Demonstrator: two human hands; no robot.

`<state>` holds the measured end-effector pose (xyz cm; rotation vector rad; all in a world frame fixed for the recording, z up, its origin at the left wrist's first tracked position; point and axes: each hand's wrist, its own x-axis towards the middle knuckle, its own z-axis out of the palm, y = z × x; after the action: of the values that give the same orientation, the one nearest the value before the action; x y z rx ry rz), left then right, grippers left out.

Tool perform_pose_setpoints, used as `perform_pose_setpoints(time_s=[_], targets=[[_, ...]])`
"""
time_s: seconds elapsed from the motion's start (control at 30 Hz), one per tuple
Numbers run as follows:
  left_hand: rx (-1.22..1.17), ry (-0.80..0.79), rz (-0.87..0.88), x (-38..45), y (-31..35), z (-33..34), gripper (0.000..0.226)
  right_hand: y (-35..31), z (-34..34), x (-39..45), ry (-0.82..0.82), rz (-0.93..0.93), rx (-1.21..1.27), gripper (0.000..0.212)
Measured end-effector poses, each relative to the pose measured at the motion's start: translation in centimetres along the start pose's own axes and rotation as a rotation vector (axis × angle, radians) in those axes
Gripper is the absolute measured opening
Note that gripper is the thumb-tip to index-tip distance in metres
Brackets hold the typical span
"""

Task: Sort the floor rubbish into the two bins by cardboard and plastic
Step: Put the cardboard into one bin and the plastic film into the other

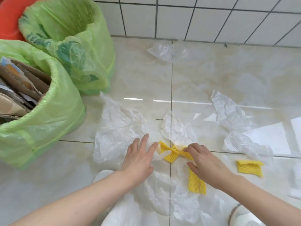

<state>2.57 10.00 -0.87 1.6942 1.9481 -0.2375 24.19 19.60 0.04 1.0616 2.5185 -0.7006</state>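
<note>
Clear plastic bags lie scattered on the tiled floor, the largest clear bag (117,129) ahead of my left hand (140,158). That hand is spread flat, fingers straight, over the edge of the bag. A yellow foam net (169,153) lies between my hands. My right hand (203,160) has its fingers curled and pinches the net's right end. A second yellow net (196,182) lies under my right wrist, a third yellow net (250,168) to the right. Two bins with green liners stand at the left: the near bin (53,111) holds cardboard, the far bin's (91,51) contents are hidden.
More clear plastic bags lie at the back (166,50), at the right (228,111) and below my arms (156,201). A white tiled wall (211,17) closes the far side. Something orange (9,17) stands behind the bins.
</note>
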Motion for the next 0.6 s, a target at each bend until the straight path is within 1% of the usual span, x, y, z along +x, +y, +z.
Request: perform_pose_setpoints(time_s=[0.1, 0.23, 0.37, 0.47, 0.53, 0.6], targets=[[0.015, -0.007, -0.057, 0.8, -0.1, 0.6, 0.083, 1.1, -0.3, 0.4, 0.056, 0.061, 0.016, 0.049], [-0.013, 0.015, -0.115, 1.5, -1.2, 0.8, 0.080, 2.1, -1.0, 1.8, 0.134, 0.124, 0.027, 0.056], [-0.086, 0.050, -0.112, 1.7, -2.1, 0.7, 0.075, 1.7, -1.3, 4.0, 0.092, 0.120, 0.015, 0.068], [-0.185, 0.068, -0.075, 1.7, -2.4, 0.5, 0.071, 0.8, -1.8, 5.7, 0.033, 0.095, -0.062, 0.075], [-0.270, 0.117, -0.021, 1.7, -2.7, 0.5, 0.071, 0.0, -2.1, 6.8, 0.021, 0.070, -0.114, 0.076], [-0.337, 0.182, 0.019, 1.7, -3.0, 0.3, 0.072, -0.9, -2.2, 8.0, 0.025, 0.068, -0.109, 0.072]])
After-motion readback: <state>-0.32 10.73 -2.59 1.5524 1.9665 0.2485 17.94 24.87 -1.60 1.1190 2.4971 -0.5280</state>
